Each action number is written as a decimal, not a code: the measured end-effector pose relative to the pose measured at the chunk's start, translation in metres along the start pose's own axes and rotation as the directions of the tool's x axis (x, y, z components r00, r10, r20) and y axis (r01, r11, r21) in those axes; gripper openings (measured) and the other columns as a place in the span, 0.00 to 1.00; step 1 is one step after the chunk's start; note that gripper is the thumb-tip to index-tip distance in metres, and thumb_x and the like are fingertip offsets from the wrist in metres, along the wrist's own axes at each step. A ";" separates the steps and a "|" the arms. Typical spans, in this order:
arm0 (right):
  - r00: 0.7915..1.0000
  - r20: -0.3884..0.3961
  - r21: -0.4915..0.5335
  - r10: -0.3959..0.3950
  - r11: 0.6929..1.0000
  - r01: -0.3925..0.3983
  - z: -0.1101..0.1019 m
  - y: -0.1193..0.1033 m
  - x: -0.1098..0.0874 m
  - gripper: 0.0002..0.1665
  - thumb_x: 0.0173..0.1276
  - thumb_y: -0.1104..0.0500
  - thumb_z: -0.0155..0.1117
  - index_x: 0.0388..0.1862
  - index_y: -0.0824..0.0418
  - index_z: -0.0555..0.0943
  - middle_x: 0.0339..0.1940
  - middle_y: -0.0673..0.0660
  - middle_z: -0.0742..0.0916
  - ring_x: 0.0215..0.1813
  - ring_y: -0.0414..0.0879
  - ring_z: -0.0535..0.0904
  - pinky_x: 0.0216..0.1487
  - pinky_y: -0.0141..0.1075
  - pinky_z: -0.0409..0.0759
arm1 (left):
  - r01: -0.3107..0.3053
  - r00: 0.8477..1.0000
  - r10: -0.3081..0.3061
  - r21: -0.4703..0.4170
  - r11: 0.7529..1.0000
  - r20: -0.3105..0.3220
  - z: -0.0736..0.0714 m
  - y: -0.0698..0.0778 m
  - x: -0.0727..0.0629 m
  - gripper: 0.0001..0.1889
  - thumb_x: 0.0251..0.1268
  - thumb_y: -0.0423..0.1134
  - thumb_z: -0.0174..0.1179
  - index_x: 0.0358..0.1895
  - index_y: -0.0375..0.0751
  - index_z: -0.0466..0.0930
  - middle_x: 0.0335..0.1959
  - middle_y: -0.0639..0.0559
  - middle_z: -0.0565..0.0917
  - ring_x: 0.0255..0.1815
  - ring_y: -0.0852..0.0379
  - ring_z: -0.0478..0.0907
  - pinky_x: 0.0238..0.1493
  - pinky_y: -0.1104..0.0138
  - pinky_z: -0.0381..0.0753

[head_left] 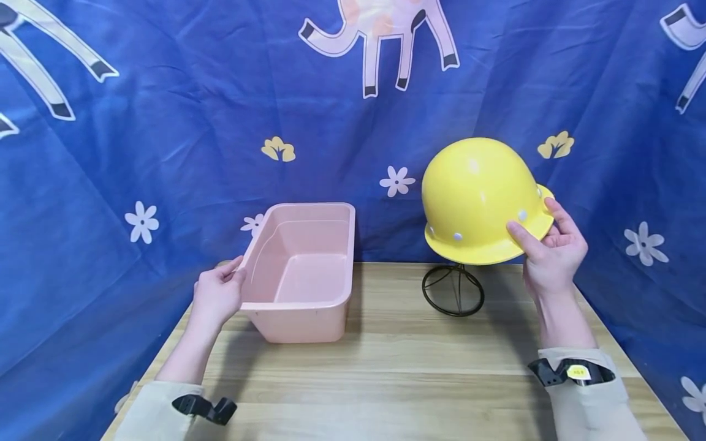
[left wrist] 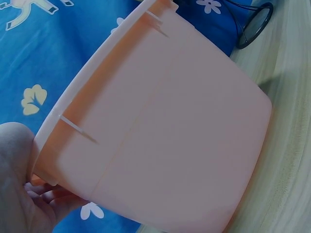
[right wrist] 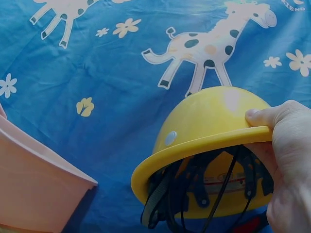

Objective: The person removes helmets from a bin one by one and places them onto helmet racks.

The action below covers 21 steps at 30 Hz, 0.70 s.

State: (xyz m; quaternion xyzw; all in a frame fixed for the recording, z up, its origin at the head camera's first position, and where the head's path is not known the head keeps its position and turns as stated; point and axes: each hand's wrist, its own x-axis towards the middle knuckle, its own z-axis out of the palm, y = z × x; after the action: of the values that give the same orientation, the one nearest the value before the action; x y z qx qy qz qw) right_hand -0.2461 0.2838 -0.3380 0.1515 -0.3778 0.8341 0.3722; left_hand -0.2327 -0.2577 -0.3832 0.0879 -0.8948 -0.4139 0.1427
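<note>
A yellow hard hat (head_left: 477, 196) is held up by my right hand (head_left: 554, 254), thumb on the shell and fingers under the brim at its right side. In the right wrist view the dark straps (right wrist: 194, 189) inside the hat show beneath its brim. Below the hat, a black wire stand (head_left: 453, 306) has its round base on the table; its upper part is hidden behind the hat. My left hand (head_left: 217, 291) grips the left rim of a pink plastic basin (head_left: 309, 321). The basin's inside shows bare in the head view, and it tilts in the left wrist view.
The wooden table (head_left: 386, 392) runs back to a blue cloth (head_left: 220, 122) printed with animals and flowers. That cloth also hangs along the left and right sides. The basin stands left of the wire stand, with a stretch of tabletop between them.
</note>
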 end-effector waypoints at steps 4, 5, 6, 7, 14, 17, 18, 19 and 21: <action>1.000 -0.012 0.020 -0.008 1.000 0.008 -0.005 0.006 -0.005 0.41 0.46 0.95 0.66 0.63 0.82 0.75 0.63 0.79 0.81 0.60 0.63 0.86 0.52 0.47 0.84 | 0.003 1.000 -0.003 0.011 1.000 -0.002 0.000 -0.001 0.000 0.25 0.84 0.48 0.52 0.77 0.45 0.74 0.60 0.35 0.85 0.66 0.37 0.79 0.65 0.42 0.76; 1.000 -0.015 0.021 -0.007 1.000 0.007 -0.006 0.007 -0.005 0.41 0.46 0.95 0.66 0.63 0.82 0.75 0.64 0.78 0.81 0.61 0.63 0.85 0.52 0.47 0.83 | 0.002 1.000 -0.002 0.012 1.000 -0.004 0.000 -0.001 0.000 0.25 0.84 0.48 0.52 0.77 0.45 0.74 0.60 0.35 0.85 0.66 0.37 0.79 0.66 0.42 0.76; 1.000 -0.020 0.021 -0.007 1.000 0.007 -0.007 0.008 -0.006 0.41 0.46 0.95 0.66 0.63 0.81 0.76 0.64 0.78 0.81 0.61 0.63 0.85 0.53 0.47 0.83 | 0.003 1.000 -0.003 0.014 1.000 -0.003 0.001 -0.002 0.001 0.25 0.84 0.49 0.52 0.77 0.45 0.74 0.60 0.35 0.85 0.66 0.37 0.79 0.66 0.42 0.76; 1.000 -0.026 0.018 -0.006 1.000 0.006 -0.008 0.009 -0.007 0.41 0.47 0.94 0.67 0.64 0.81 0.76 0.65 0.78 0.81 0.61 0.63 0.85 0.53 0.47 0.83 | 0.004 1.000 -0.004 0.011 1.000 -0.004 0.001 -0.002 0.001 0.25 0.84 0.48 0.52 0.77 0.45 0.74 0.60 0.35 0.85 0.67 0.37 0.79 0.67 0.42 0.75; 0.994 -0.109 0.012 0.015 1.000 -0.014 -0.015 0.019 -0.016 0.38 0.49 0.92 0.69 0.60 0.77 0.77 0.62 0.77 0.81 0.59 0.62 0.86 0.53 0.45 0.85 | 0.016 1.000 -0.016 0.006 1.000 0.003 0.002 -0.001 0.001 0.25 0.84 0.49 0.52 0.77 0.46 0.74 0.61 0.35 0.84 0.67 0.37 0.78 0.68 0.42 0.74; 0.993 -0.113 0.039 0.014 0.999 -0.010 -0.017 0.023 -0.019 0.37 0.49 0.93 0.68 0.59 0.76 0.77 0.62 0.77 0.80 0.59 0.62 0.85 0.53 0.45 0.85 | 0.014 1.000 -0.014 0.000 1.000 0.005 0.001 0.000 0.001 0.25 0.84 0.49 0.52 0.77 0.47 0.74 0.61 0.35 0.84 0.68 0.37 0.77 0.68 0.42 0.73; 0.994 -0.109 0.047 0.013 0.999 -0.008 -0.018 0.024 -0.020 0.37 0.49 0.93 0.67 0.60 0.77 0.76 0.62 0.78 0.80 0.60 0.62 0.85 0.54 0.45 0.85 | 0.012 1.000 -0.012 0.000 1.000 0.005 0.001 0.000 0.001 0.25 0.84 0.49 0.52 0.77 0.47 0.74 0.61 0.35 0.84 0.69 0.37 0.77 0.69 0.42 0.73; 0.995 -0.100 0.047 0.015 0.999 -0.011 -0.018 0.025 -0.020 0.38 0.49 0.93 0.67 0.61 0.77 0.76 0.63 0.78 0.80 0.60 0.62 0.85 0.54 0.45 0.85 | 0.010 1.000 -0.010 -0.002 1.000 0.004 0.001 -0.001 0.001 0.25 0.84 0.49 0.52 0.77 0.46 0.74 0.61 0.35 0.84 0.69 0.37 0.77 0.69 0.42 0.73; 0.996 -0.083 0.024 0.025 0.999 -0.023 -0.018 0.024 -0.021 0.40 0.50 0.93 0.67 0.64 0.77 0.76 0.64 0.77 0.80 0.62 0.61 0.84 0.54 0.44 0.85 | 0.002 1.000 -0.002 0.005 1.000 0.002 0.000 -0.002 0.001 0.25 0.84 0.49 0.52 0.77 0.46 0.74 0.61 0.35 0.84 0.69 0.36 0.77 0.69 0.41 0.73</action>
State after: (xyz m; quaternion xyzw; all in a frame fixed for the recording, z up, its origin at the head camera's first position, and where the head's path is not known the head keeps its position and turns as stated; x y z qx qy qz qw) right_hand -0.2495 0.2762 -0.3737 0.1167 -0.3539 0.8484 0.3759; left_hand -0.2336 -0.2589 -0.3846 0.0889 -0.8958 -0.4120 0.1411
